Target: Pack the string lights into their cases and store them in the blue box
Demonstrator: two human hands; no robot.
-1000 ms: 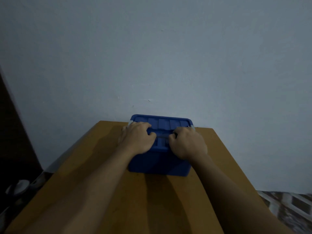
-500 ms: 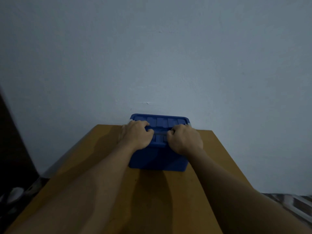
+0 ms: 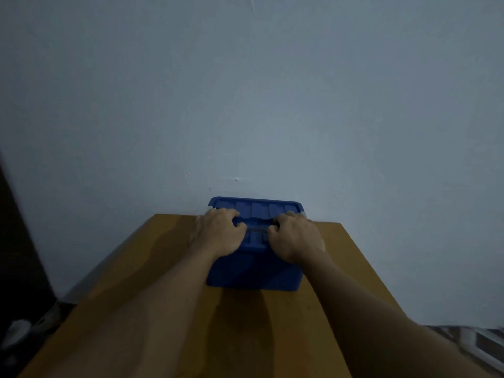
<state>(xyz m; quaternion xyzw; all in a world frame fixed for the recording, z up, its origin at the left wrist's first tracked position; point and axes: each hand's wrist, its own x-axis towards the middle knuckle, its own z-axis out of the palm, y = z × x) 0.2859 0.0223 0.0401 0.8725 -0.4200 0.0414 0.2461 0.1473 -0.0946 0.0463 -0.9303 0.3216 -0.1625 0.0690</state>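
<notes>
Across the wooden table [image 3: 354,257], the left hand [image 3: 218,233] and right hand [image 3: 296,238] both curl tight around the dark handle [image 3: 257,227] on the lid. The blue box [image 3: 253,271] sits closed at the far edge, against the wall [image 3: 245,105]. No lights or cases show. An uneven pull could tip it or pop the lid. No writing is readable.
</notes>
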